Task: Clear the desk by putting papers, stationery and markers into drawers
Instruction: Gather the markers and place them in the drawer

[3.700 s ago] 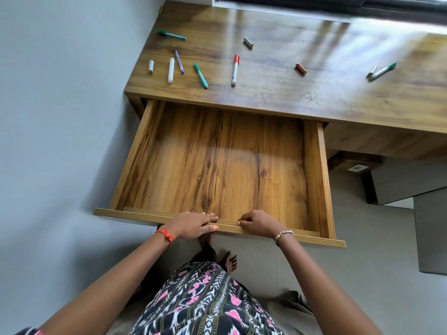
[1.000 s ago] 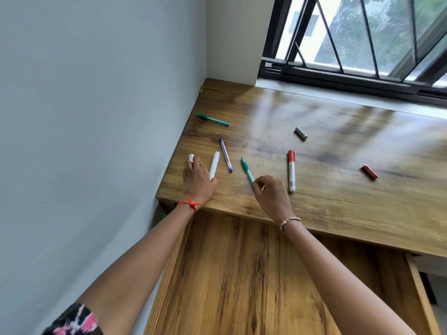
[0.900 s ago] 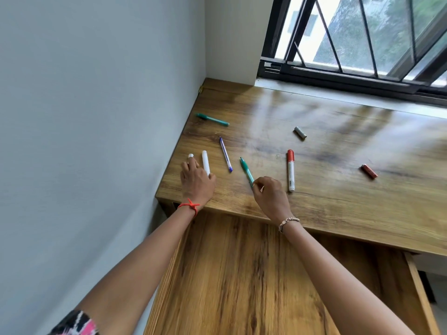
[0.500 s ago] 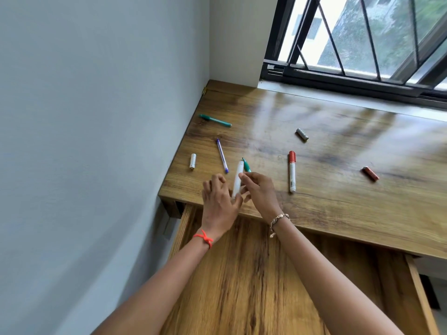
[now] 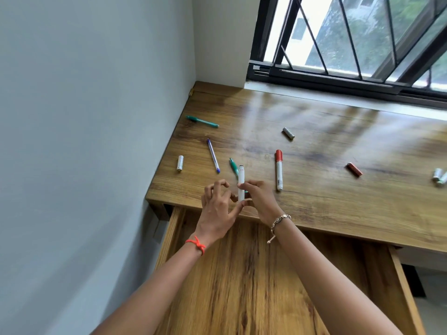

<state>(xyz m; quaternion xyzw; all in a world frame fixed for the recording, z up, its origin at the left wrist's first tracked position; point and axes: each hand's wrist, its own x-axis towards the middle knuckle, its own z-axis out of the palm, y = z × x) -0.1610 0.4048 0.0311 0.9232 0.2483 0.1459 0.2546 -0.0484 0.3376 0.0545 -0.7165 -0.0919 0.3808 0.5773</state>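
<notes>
Your right hand (image 5: 260, 199) pinches the white marker (image 5: 241, 182), which points to 12 o'clock over the front edge of the surface (image 5: 314, 201). Your left hand (image 5: 217, 209) is at its 9 o'clock with loose fingers. The open drawer (image 5: 242, 286) is at 6 o'clock.

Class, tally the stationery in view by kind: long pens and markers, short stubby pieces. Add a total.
Pens and markers: 5 (far green pen, purple pen, near green pen, white marker, red-capped marker)
Short pieces: 3 (white piece, grey piece, red piece)
Total: 8, excluding two cut-off things at the right edge.
</notes>
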